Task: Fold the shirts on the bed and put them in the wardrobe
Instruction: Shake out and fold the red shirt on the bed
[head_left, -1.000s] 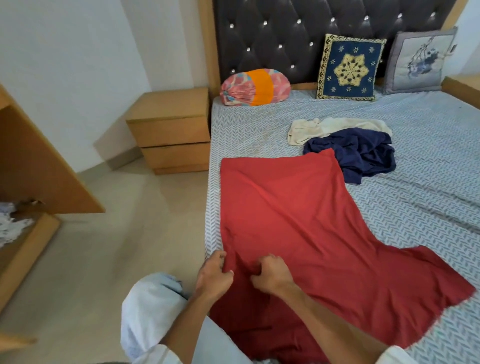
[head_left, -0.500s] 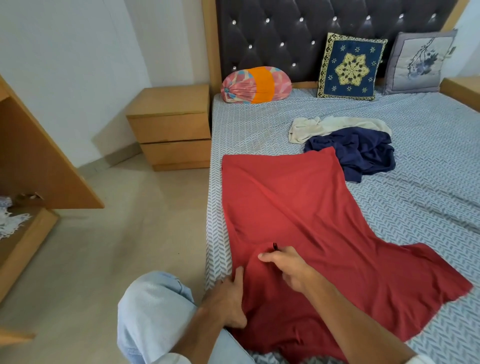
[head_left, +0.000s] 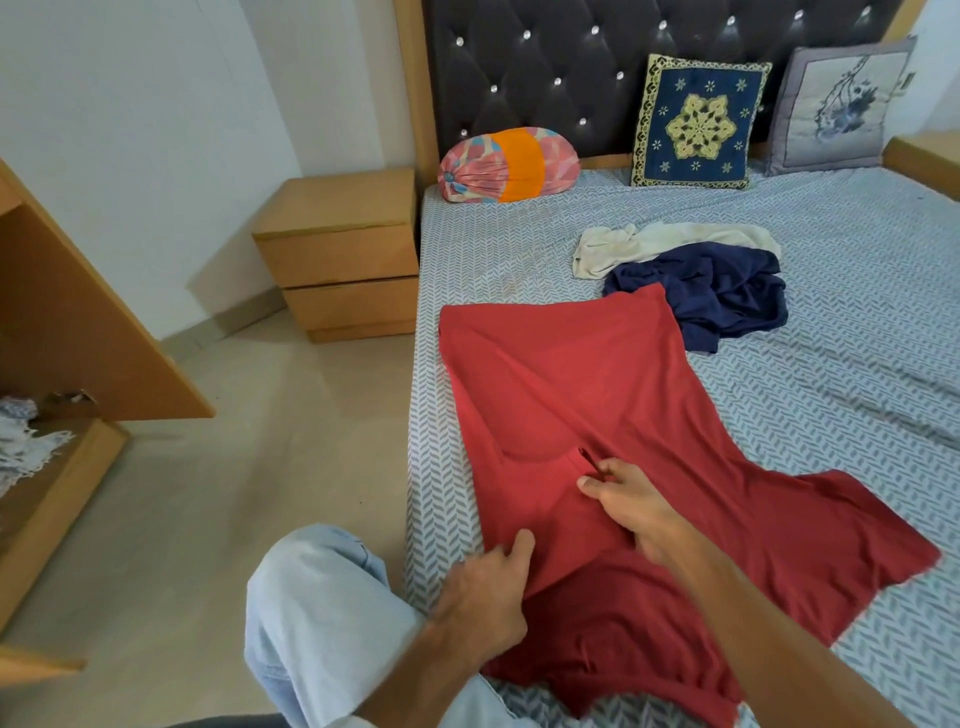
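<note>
The left hand (head_left: 480, 597) is gripping the near edge of the red shirt (head_left: 597, 405), which is lying spread on the bed (head_left: 857, 322). Just beyond it, the right hand (head_left: 631, 512) is pinching the shirt's collar area. Farther past both hands, a navy shirt (head_left: 711, 291) and a cream shirt (head_left: 665, 241) are lying crumpled together.
</note>
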